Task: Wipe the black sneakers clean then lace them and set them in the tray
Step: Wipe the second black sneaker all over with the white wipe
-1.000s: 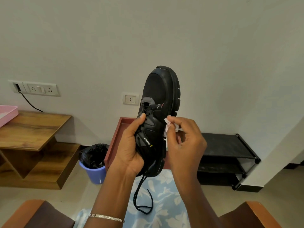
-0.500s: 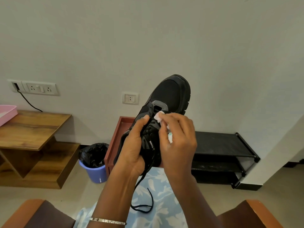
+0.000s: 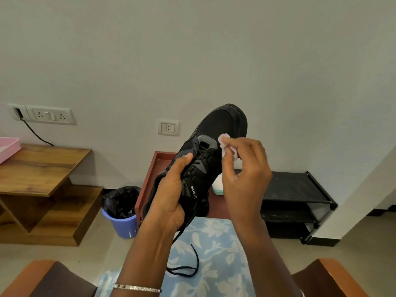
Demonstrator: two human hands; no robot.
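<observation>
A black sneaker (image 3: pixel 220 125) is held up in front of me, toe pointing up and to the right. My left hand (image 3: pixel 171 194) grips it around the heel and tongue. A black lace (image 3: pixel 188 266) hangs loose from it over my lap. My right hand (image 3: pixel 244 174) pinches a small white wipe (image 3: pixel 225 144) against the sneaker's upper beside the tongue. Behind the sneaker lies a dark red tray (image 3: pixel 150 174) on the floor, mostly hidden by my hands. A white and teal object (image 3: pixel 217 185) shows in the tray; what it is I cannot tell.
A blue bin with a black liner (image 3: pixel 121 211) stands left of the tray. A wooden stepped table (image 3: pixel 42 168) with a pink tray (image 3: pixel 7 146) is at the far left. A black shoe rack (image 3: pixel 295 189) sits to the right. Chair arms frame my lap.
The sneaker has tilted down and to the right, from nearly upright to slanted. My right hand with the wipe has moved from the sneaker's side up toward the toe.
</observation>
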